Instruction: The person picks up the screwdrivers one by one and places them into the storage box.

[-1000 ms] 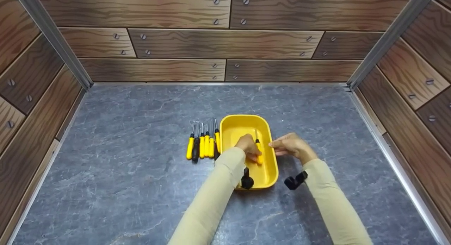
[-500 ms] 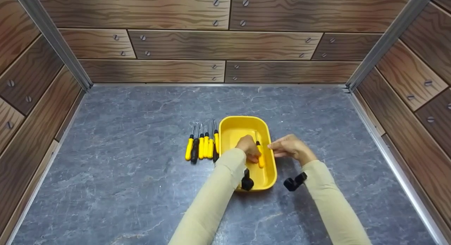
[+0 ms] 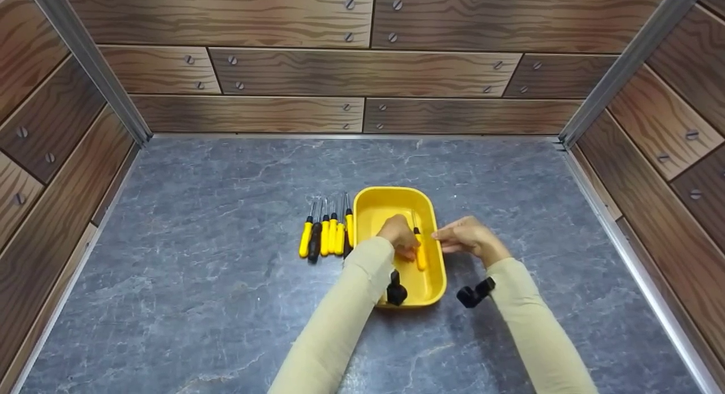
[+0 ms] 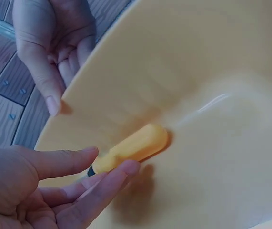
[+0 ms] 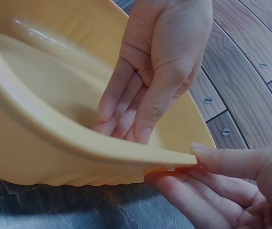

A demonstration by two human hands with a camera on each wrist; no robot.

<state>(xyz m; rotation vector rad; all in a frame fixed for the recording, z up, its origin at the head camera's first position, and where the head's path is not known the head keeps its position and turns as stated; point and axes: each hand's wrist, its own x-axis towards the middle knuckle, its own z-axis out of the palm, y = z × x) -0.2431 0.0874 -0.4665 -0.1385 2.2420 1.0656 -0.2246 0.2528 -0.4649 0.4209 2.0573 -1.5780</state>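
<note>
While the right hand (image 3: pixel 467 235) is pinching the side rim of a deep yellow round-cornered tray (image 3: pixel 416 283), the left hand (image 3: pixel 399 235) is bracketing a yellow-handled, black-collared screwdriver (image 3: pixel 421 259)

Screwdriver: is lying inside the tray, between the left fingers and the wall nearest the right hand; whether thumb and fingers are pinching it, cannot tell.
Yellow- and black-handled screwdrivers (image 3: pixel 332 240), row: are lying outside, beside the opposite wall.
</note>
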